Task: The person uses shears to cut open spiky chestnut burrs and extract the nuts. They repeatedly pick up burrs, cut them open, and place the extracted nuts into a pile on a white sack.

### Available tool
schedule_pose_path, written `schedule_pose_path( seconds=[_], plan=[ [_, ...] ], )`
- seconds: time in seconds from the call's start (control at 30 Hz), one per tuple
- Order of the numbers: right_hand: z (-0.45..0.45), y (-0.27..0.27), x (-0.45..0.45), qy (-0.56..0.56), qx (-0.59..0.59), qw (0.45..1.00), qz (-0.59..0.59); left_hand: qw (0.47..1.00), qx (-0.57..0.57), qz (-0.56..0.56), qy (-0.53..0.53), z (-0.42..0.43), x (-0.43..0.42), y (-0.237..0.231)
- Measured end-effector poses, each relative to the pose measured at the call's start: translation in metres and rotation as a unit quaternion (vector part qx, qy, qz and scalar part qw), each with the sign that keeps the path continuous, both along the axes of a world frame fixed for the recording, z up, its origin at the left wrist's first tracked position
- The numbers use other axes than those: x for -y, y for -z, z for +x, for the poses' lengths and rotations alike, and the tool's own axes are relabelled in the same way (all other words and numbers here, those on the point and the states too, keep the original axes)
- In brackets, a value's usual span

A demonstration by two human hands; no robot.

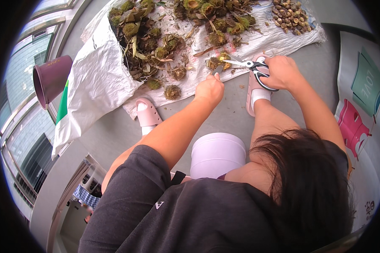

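My right hand [281, 72] grips black-and-white kitchen scissors [250, 64] by the handles, their blades parted and pointing left. At the blade tips lies a chestnut burr [213, 63] with yellowish inner husk showing, on the white woven sack [199, 69]. My left hand [210, 90] is closed around a small grey metal tool [218, 69]. Its flat tip reaches up to the burr's lower edge; the rest is hidden in my fist, so its kind is unclear. A spiny brown burr [172, 92] sits apart, left of my left hand, near the sack's edge.
Burrs mixed with dry leaves [145, 41] spill from the sack's mouth at left. More burrs [215, 22] lie at the top, and loose chestnuts [291, 17] are heaped at top right. A purple bucket [52, 80] lies tipped at left. Pink clogs [148, 112] flank the work area.
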State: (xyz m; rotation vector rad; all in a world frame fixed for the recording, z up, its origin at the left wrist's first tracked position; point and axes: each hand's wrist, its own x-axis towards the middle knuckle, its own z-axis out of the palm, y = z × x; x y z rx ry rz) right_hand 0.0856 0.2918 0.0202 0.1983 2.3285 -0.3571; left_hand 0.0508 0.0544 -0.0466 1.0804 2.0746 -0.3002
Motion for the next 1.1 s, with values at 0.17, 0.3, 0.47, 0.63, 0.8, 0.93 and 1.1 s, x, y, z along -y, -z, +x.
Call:
schedule_pose_path(
  seconds=[0.17,0.3,0.47,0.63,0.8,0.93,1.1],
  plan=[
    [-0.014,-0.002,0.014,-0.159,-0.053,0.982,0.089,1.0,-0.01,-0.002,-0.009,0.001,-0.003,-0.006],
    [-0.027,0.006,0.022,-0.192,-0.06,0.973,0.11,1.0,-0.011,-0.005,-0.018,0.002,-0.007,-0.008],
    [-0.043,-0.017,0.034,-0.193,-0.046,0.975,0.103,1.0,0.005,-0.018,-0.018,0.0,-0.004,-0.006],
    [-0.043,0.009,0.037,-0.228,-0.034,0.966,0.117,1.0,-0.017,-0.006,0.019,0.0,-0.007,-0.007],
    [-0.058,0.028,0.039,-0.223,-0.017,0.966,0.131,0.999,-0.02,-0.012,0.037,0.002,-0.006,-0.003],
    [-0.081,0.029,0.02,-0.227,0.041,0.97,0.073,0.998,-0.043,0.006,0.045,0.003,-0.002,-0.003],
    [-0.085,0.039,-0.022,0.097,0.319,0.938,-0.092,0.998,-0.045,0.014,0.045,0.003,-0.001,0.0]
  ],
)
